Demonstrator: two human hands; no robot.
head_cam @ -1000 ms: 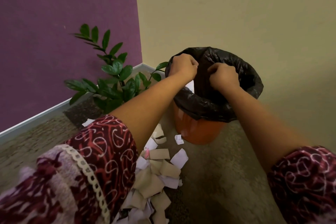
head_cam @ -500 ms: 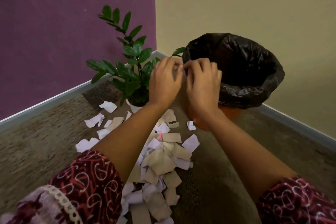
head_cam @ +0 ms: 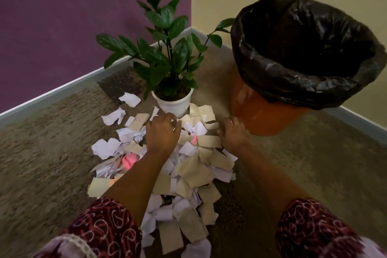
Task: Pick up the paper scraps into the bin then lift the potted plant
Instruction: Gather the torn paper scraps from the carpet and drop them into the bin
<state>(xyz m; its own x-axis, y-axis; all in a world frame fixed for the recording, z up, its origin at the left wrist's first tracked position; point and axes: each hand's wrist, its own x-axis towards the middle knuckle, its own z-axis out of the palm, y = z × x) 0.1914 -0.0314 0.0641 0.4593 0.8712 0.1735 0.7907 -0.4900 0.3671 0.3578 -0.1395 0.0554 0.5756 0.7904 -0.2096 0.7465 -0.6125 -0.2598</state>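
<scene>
Both hands, left hand (head_cam: 162,132) and right hand (head_cam: 233,135), spread empty on paper scraps (head_cam: 188,165); no writing legible.

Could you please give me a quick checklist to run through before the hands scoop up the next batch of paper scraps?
1. Both hands free: left hand and right hand spread open over the pile, ok.
2. Paper scraps within reach: directly under the hands, ok.
3. Bin open and upright, black liner folded over the rim: ok.
4. Room left in the bin: interior too dark, cannot tell.
5. Potted plant clear of the sweep: scraps lie against its white pot, not ok.
</scene>
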